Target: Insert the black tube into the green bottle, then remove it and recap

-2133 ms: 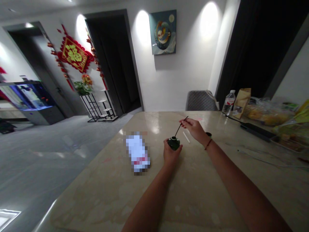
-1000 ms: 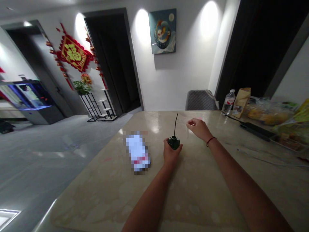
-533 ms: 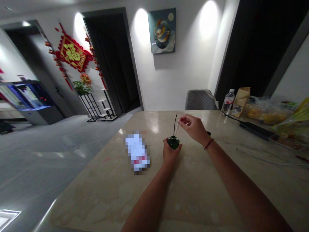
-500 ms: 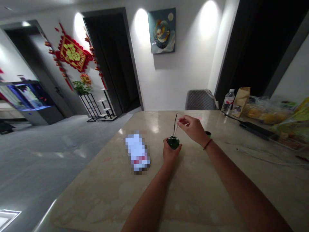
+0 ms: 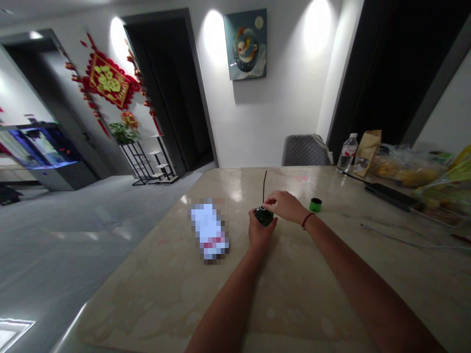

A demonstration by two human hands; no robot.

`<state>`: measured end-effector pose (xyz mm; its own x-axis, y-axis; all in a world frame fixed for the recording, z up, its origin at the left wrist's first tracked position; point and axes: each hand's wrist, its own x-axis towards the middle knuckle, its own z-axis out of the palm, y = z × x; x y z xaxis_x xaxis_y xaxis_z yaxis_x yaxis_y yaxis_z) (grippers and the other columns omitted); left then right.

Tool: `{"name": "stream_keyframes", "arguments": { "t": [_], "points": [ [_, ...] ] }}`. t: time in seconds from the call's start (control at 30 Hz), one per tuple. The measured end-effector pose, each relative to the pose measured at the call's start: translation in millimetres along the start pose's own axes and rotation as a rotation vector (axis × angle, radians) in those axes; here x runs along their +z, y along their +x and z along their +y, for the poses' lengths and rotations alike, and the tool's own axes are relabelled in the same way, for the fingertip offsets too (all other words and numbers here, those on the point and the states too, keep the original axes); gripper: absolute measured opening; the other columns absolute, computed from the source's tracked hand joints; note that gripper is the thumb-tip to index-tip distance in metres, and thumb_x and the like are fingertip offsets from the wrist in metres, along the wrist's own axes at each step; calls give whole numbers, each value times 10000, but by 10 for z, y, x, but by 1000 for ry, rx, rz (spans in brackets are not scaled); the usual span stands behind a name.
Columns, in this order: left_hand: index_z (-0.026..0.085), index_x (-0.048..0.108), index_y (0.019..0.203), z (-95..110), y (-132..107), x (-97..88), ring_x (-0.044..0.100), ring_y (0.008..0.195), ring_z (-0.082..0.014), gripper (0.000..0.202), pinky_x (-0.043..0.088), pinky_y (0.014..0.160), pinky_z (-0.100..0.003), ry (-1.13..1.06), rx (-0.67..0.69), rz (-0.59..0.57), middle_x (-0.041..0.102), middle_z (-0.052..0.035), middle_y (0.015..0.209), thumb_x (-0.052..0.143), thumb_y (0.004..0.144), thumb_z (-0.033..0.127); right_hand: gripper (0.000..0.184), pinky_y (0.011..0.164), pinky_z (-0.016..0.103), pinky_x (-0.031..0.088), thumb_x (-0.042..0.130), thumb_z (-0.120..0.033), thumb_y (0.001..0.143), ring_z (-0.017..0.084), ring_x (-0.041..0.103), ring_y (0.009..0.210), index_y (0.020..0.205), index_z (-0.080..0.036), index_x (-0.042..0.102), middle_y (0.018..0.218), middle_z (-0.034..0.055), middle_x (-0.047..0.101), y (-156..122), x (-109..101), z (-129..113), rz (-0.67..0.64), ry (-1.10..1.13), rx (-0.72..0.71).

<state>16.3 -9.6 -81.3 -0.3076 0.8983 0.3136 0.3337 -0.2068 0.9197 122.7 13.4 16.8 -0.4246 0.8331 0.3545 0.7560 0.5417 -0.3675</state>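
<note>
in the head view, the right hand (image 5: 287, 206) has been brought down from above to the pale neck of a dark green, rounded, glossy bottle (image 5: 264, 217). the thin white stick that was pinched in its fingertips half a second ago is no longer seen; it is judged to have been lowered into the mouth, beside a thin black stick (image 5: 264, 189), which stands nearly upright in the neck. whether anything is grasped by the right fingers, bunched at the rim, cannot be told. the bottle is grasped from the near side by the left hand (image 5: 258, 234), above a beige marble-patterned table (image 5: 312, 284).

the bottle's inside is hidden. a short green cylindrical cap (image 5: 315, 205) with a dark interior is now fully uncovered beyond the right wrist. at the far right, brownish contents are held in a shallow clear plastic tray (image 5: 437, 215), and yellowish ones in a crumpled clear plastic bag (image 5: 401, 169).
</note>
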Motion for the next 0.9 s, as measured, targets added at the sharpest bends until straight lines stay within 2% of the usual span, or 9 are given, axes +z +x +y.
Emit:
{"name": "stream_keyframes", "arguments": {
  "t": [0.37, 0.6, 0.8, 0.9],
  "points": [
    [190, 378, 1068, 8, 1, -3, 569, 843, -166, 595, 420, 711, -267, -21, -14, 0, 583, -73, 967, 687, 579, 329, 144, 620, 239, 407, 569, -296, 700, 130, 553, 666, 708, -170, 639, 728, 46, 631, 15, 42, 52, -22, 140, -6],
    [197, 372, 1072, -16, 2, 3, 564, 850, -164, 588, 420, 714, -270, -13, 4, -3, 578, -63, 959, 672, 589, 347, 164, 581, 224, 400, 566, -309, 699, 115, 547, 628, 720, -161, 634, 704, 34, 626, 6, -13, 61, -38, 210, -34],
    [203, 370, 1088, 14, -10, -6, 561, 870, -166, 618, 417, 750, -279, 2, -17, 7, 575, -55, 968, 686, 580, 354, 163, 609, 237, 410, 514, -265, 731, 116, 547, 641, 733, -139, 616, 707, 37, 623, 38, -34, 221, -11, 272, -2],
    [201, 373, 1086, 23, -8, -10, 560, 878, -168, 622, 417, 758, -283, 0, -21, 11, 575, -58, 973, 692, 573, 350, 153, 650, 245, 433, 517, -226, 724, 119, 558, 696, 801, -125, 602, 778, 53, 624, 54, 35, 329, -78, 377, 27]
  ]
}}
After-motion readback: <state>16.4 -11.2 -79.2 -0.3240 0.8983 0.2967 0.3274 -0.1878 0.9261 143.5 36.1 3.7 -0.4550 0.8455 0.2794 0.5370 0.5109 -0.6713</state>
